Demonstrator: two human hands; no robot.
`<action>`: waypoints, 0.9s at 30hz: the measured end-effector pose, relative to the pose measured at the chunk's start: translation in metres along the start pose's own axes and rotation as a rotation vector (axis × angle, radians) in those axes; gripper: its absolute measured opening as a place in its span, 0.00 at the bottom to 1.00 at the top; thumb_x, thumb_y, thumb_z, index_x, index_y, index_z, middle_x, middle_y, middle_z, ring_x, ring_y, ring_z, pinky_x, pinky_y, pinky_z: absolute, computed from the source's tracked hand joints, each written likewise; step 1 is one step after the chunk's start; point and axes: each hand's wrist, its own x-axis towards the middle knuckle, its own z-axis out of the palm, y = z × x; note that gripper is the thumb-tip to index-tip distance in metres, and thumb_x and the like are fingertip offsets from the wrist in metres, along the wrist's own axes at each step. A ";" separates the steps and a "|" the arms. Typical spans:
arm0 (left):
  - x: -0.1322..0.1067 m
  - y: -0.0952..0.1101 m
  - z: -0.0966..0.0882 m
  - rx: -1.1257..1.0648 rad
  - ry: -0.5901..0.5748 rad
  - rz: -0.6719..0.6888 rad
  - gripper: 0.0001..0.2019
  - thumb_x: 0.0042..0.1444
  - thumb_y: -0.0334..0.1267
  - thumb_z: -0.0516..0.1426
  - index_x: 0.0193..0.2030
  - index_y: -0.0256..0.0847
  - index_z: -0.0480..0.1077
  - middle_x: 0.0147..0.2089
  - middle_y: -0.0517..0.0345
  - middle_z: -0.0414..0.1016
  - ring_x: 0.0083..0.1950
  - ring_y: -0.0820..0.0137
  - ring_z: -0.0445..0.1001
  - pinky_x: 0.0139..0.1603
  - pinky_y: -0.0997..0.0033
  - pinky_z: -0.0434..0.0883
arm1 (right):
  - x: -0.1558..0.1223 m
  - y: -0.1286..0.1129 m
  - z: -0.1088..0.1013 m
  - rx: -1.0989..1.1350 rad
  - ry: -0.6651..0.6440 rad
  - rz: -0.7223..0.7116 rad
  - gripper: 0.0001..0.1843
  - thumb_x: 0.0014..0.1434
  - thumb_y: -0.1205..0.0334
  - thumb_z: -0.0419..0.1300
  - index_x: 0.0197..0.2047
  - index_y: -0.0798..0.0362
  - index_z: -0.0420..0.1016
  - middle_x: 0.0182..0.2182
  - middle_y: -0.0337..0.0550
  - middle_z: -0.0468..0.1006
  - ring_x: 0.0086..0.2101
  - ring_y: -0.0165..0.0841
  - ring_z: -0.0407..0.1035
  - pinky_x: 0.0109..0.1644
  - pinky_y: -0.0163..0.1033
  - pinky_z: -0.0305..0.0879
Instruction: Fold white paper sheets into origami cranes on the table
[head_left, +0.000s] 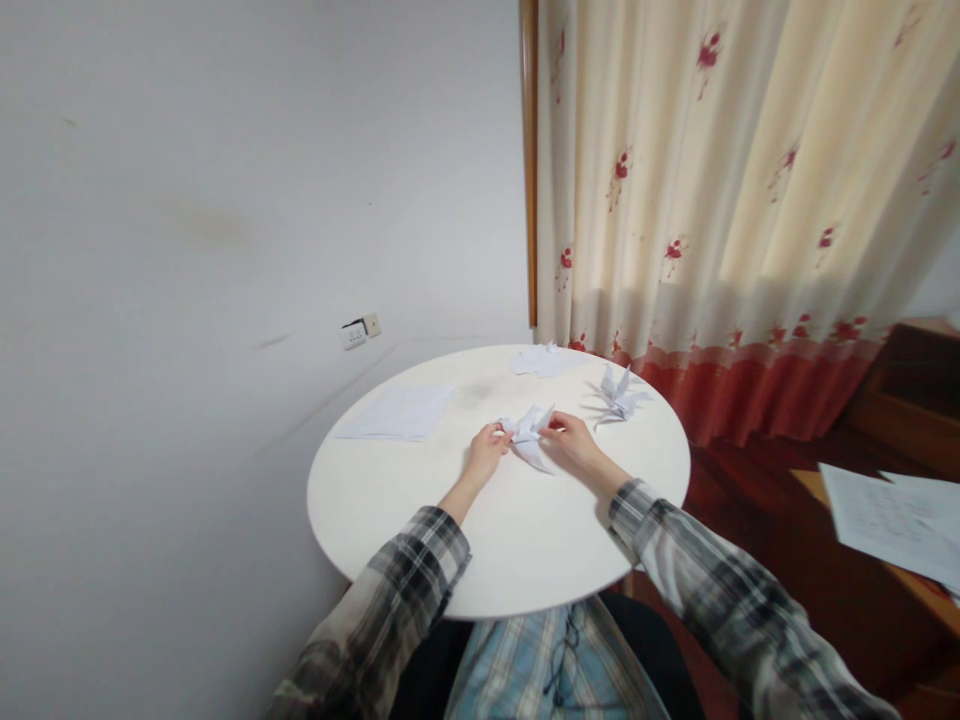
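A folded white paper crane (531,438) is held between my two hands, just above the middle of the round white table (420,500). My left hand (487,450) pinches the crane's left end with thumb and fingers. On the other side, my right hand (571,440) has its fingers closed on the right-hand part of the paper. Its wings spread outward and one points down toward me. Right of my right hand lies a cluster of finished-looking folded paper cranes (619,395).
A stack of white paper sheets (401,412) lies at the table's left. More pieces of paper (541,360) rest at the far edge. A wall socket (354,335) is behind, a floral curtain (675,200) hangs at back right, and papers (885,520) lie on a wooden surface at right.
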 end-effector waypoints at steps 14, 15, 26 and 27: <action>-0.013 0.015 -0.002 -0.290 -0.220 -0.153 0.15 0.42 0.42 0.62 0.32 0.38 0.62 0.32 0.60 0.69 0.31 0.76 0.70 0.35 0.73 0.70 | 0.000 0.001 -0.001 0.042 0.008 -0.058 0.07 0.46 0.60 0.59 0.26 0.55 0.71 0.24 0.40 0.73 0.28 0.31 0.65 0.36 0.36 0.60; -0.014 0.016 -0.001 -0.309 -0.228 -0.160 0.15 0.41 0.42 0.62 0.32 0.38 0.62 0.32 0.60 0.68 0.31 0.76 0.70 0.35 0.73 0.70 | 0.000 0.001 -0.001 0.037 0.011 -0.062 0.07 0.46 0.60 0.59 0.26 0.55 0.70 0.24 0.40 0.73 0.28 0.31 0.65 0.36 0.36 0.60; -0.018 0.024 0.000 -0.422 -0.260 -0.199 0.13 0.42 0.35 0.62 0.32 0.39 0.61 0.31 0.62 0.67 0.29 0.77 0.69 0.34 0.75 0.69 | -0.001 0.002 -0.003 0.070 0.039 -0.024 0.05 0.44 0.62 0.60 0.26 0.55 0.72 0.26 0.41 0.74 0.29 0.31 0.67 0.37 0.36 0.61; -0.018 0.024 0.000 -0.421 -0.260 -0.204 0.13 0.42 0.35 0.62 0.32 0.39 0.61 0.30 0.62 0.67 0.29 0.77 0.69 0.34 0.75 0.69 | -0.001 0.002 -0.003 0.069 0.041 -0.013 0.05 0.44 0.62 0.60 0.25 0.55 0.72 0.26 0.41 0.74 0.29 0.31 0.67 0.37 0.36 0.61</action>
